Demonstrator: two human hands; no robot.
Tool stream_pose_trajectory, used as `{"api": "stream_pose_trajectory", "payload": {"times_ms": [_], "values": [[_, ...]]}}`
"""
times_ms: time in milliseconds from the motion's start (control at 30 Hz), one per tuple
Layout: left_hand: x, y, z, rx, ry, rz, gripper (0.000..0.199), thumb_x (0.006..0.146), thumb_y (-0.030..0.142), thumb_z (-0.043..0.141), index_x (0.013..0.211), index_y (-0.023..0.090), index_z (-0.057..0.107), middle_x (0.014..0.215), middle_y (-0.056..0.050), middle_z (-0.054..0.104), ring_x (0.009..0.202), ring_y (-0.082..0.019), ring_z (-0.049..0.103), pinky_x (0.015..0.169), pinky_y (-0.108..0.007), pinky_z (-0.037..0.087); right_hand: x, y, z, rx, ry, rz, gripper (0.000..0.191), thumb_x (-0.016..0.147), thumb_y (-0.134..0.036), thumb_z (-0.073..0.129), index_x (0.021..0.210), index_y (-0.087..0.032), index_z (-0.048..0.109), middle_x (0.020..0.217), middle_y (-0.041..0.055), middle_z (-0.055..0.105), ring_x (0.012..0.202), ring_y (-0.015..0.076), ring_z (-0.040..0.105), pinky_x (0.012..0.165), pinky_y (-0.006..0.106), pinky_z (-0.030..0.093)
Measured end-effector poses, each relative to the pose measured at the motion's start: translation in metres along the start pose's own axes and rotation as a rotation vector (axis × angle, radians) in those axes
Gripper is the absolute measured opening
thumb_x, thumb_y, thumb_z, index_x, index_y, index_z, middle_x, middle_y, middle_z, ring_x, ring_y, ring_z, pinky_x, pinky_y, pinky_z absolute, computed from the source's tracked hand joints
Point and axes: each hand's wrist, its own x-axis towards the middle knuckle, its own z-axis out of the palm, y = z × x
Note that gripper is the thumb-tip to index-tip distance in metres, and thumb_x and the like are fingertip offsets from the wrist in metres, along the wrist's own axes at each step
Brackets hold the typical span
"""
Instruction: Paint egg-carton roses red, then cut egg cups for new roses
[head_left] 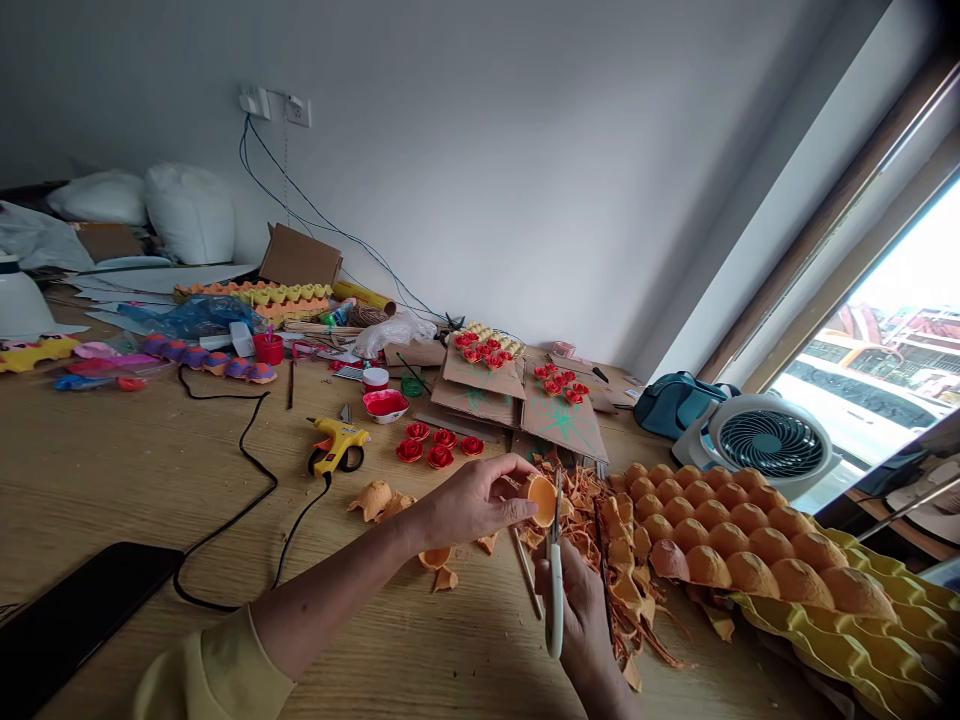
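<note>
My left hand [480, 500] pinches an orange egg-carton cup [541, 500] by its rim, the hollow side facing me. Scissors [556, 590] with white handles are gripped in my right hand [585, 620], their blades upright against the cup's right edge. Orange cut scraps [581, 495] lie in a heap just behind and to the right of the blades. Other loose orange cup pieces [373, 498] rest on the table left of my left hand, and a few more lie under my wrist. Several red paper roses [440, 455] sit beyond my left hand.
A yellow glue gun [337, 445] with a black cord stands left of the roses. Orange egg trays [720, 530] on yellow egg trays [892, 600] fill the right side. Cardboard sheets [559, 425] carry more roses. A fan [772, 445] stands by the window; a black phone-like slab [90, 620] lies front left.
</note>
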Motion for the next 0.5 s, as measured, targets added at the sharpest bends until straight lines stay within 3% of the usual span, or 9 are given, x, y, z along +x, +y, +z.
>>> {"api": "stream_pose_trajectory", "payload": {"times_ms": [200, 367, 500], "values": [[-0.0003, 0.0027, -0.0004, -0.045, 0.006, 0.024, 0.040, 0.085, 0.042, 0.076, 0.113, 0.017, 0.061, 0.097, -0.006, 0.069, 0.083, -0.016, 0.065, 0.075, -0.030, 0.056, -0.0002, -0.0008, 0.0005, 0.016, 0.000, -0.001, 0.040, 0.099, -0.054, 0.044, 0.074, -0.023, 0.049, 0.068, 0.0002, 0.053, 0.064, 0.0169, 0.045, 0.057, 0.028, 0.036], [-0.0022, 0.0018, -0.0007, 0.035, -0.010, 0.044, 0.037, 0.084, 0.036, 0.076, 0.113, 0.018, 0.061, 0.101, -0.007, 0.070, 0.092, -0.017, 0.066, 0.077, -0.029, 0.055, 0.0025, 0.0010, 0.0014, 0.050, 0.035, -0.020, 0.038, 0.098, -0.055, 0.047, 0.078, -0.023, 0.054, 0.069, 0.0003, 0.055, 0.066, 0.0179, 0.049, 0.059, 0.028, 0.040], [-0.0049, 0.0045, 0.0038, 0.104, -0.011, 0.033, 0.034, 0.082, 0.032, 0.077, 0.109, 0.018, 0.062, 0.090, -0.002, 0.067, 0.082, -0.015, 0.064, 0.068, -0.025, 0.053, 0.0027, 0.0045, 0.0009, 0.044, 0.027, -0.009, 0.034, 0.097, -0.054, 0.049, 0.086, -0.023, 0.057, 0.077, 0.0015, 0.059, 0.072, 0.0194, 0.052, 0.064, 0.030, 0.044]]}}
